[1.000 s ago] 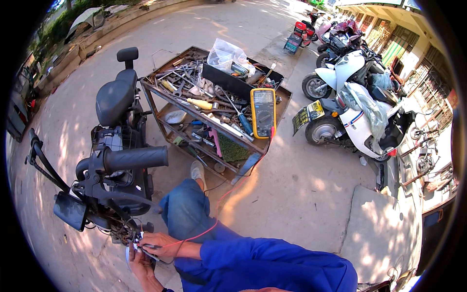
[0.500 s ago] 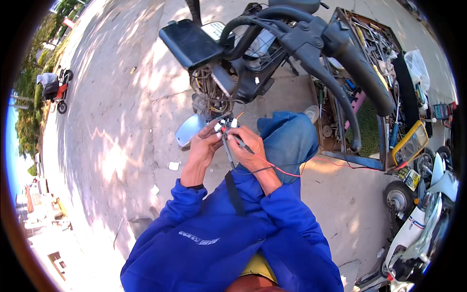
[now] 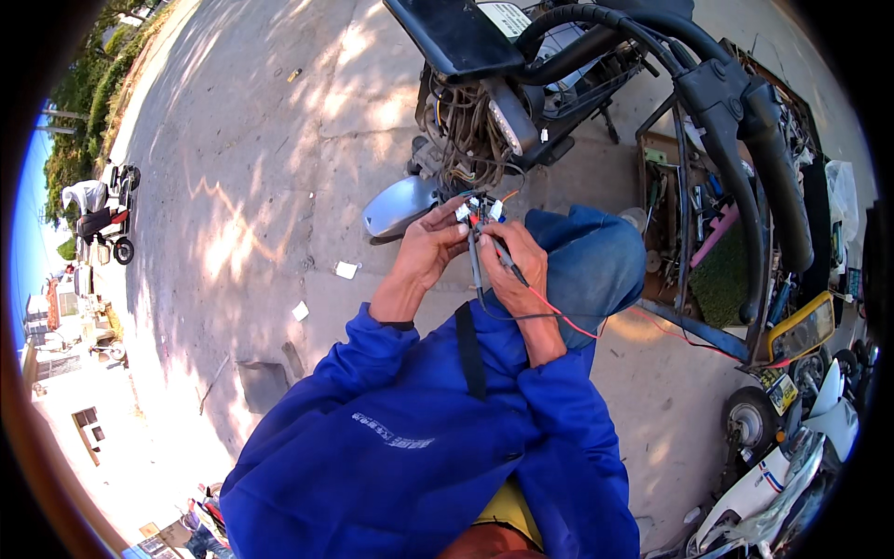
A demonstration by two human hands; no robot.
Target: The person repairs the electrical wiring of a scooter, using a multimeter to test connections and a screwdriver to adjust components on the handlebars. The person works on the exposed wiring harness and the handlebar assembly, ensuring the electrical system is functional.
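Observation:
My left hand [image 3: 430,250] is closed, its thumb and fingertips pinching a small white wire connector [image 3: 463,212]. Another white connector [image 3: 495,211] sits just beside it, with an orange wire near. In my closed right hand [image 3: 521,270] is a dark test probe [image 3: 506,254] that trails a red lead. A second, greyish probe [image 3: 475,261] stands between the hands, its tip at the connectors; which fingers steady it is hard to tell. Behind the fingertips hangs a tangled wiring harness [image 3: 472,126] from the front of a scooter. The exact contact of the tips is too small to make out.
The handlebar [image 3: 712,93] and a black panel [image 3: 452,37] overhang the wiring. A silver fender [image 3: 399,207] lies left of it. At right are a metal-framed tool cart [image 3: 703,337], a yellow-framed meter [image 3: 803,328] with the leads running to it, and parked scooters [image 3: 759,489].
The whole view has shifted, so the scooter and cart sit farther right and higher. Both hands stay together at the connectors with the probes in nearly the same pose.

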